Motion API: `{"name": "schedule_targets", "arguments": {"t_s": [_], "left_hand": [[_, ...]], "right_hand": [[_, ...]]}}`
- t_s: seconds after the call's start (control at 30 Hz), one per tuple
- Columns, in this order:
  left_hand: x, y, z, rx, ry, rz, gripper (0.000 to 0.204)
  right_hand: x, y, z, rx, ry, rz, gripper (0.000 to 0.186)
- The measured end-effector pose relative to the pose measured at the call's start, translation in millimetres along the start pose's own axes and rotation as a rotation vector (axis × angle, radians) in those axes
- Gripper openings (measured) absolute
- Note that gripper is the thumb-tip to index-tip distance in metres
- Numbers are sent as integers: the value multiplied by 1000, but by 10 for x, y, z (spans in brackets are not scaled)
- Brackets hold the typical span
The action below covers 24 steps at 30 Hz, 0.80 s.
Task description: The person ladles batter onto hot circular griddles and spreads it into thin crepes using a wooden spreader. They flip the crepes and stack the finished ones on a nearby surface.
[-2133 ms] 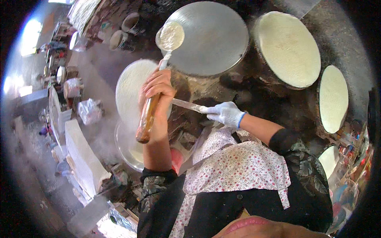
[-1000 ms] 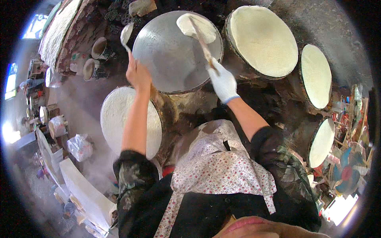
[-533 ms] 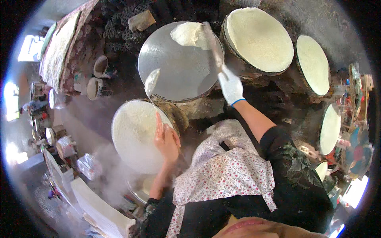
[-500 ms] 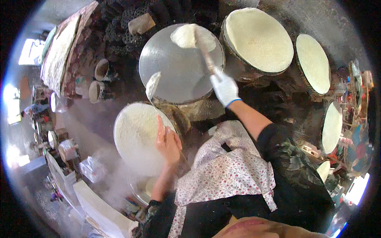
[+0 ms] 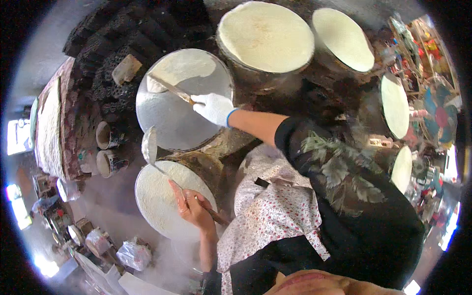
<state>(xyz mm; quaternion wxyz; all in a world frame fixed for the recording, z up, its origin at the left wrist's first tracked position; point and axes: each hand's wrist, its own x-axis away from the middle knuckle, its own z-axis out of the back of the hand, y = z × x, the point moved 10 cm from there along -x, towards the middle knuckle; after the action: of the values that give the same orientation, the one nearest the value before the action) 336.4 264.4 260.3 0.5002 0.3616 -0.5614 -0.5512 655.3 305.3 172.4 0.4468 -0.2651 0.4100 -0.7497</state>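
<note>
A flat spreader (image 5: 169, 87) is clasped near its end by the gloved right hand (image 5: 214, 109), fingers curled around it; its blade is laid at the pale batter (image 5: 187, 69) on the far part of the round griddle (image 5: 167, 123), presumably so that the long edge can bear on it. A ladle (image 5: 149, 145) is pinched along its handle by the bare left hand (image 5: 196, 206), its bowl kept aside, apparently out of the spreader's way. Whether the layer-covered griddle (image 5: 164, 196) below is touched by that hand cannot be told.
</note>
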Motion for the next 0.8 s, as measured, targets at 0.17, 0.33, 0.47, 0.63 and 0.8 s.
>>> {"name": "schedule_targets", "arguments": {"t_s": [0.17,0.33,0.47,0.63,0.8], "left_hand": [[27,45,-48,-116,-20,-36,60],[44,25,-147,-89,61,-16,60],[73,6,-206,10,71,-9,60],[60,-116,-238,8,139,37,57],[110,-197,-399,-31,172,67,60]], "right_hand": [[8,315,318,91,69,-264,41],[-150,49,-63,77,-228,-61,48],[-309,225,390,339,14,-49,38],[-474,54,-190,54,-265,73,47],[-715,364,184,44,-170,-28,50]]}}
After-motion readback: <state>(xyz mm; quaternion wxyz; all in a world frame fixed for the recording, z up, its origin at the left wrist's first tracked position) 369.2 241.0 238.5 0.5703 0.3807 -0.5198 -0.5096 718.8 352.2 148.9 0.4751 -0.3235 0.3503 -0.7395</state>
